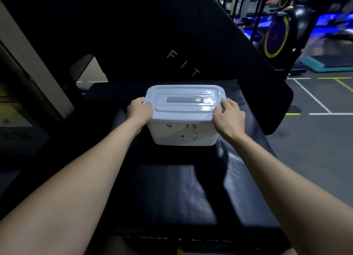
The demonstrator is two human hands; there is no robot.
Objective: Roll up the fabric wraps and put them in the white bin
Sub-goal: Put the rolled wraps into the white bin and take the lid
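Your left hand (140,109) and right hand (228,114) each clamp their grip on an end of the white bin (183,134), which sits lidded on the dark padded surface (168,193), probably to steady it. No fabric wraps show here.

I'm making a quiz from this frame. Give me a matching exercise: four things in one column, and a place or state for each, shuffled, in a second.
Things:
1. left hand
2. right hand
3. lid
4. bin

Places or states:
A. closed on the bin
B. stands on the dark padded bench
C. grips the lid's right end
D. grips the lid's left end

Pairs: 1-D, 2-C, 3-A, 4-B
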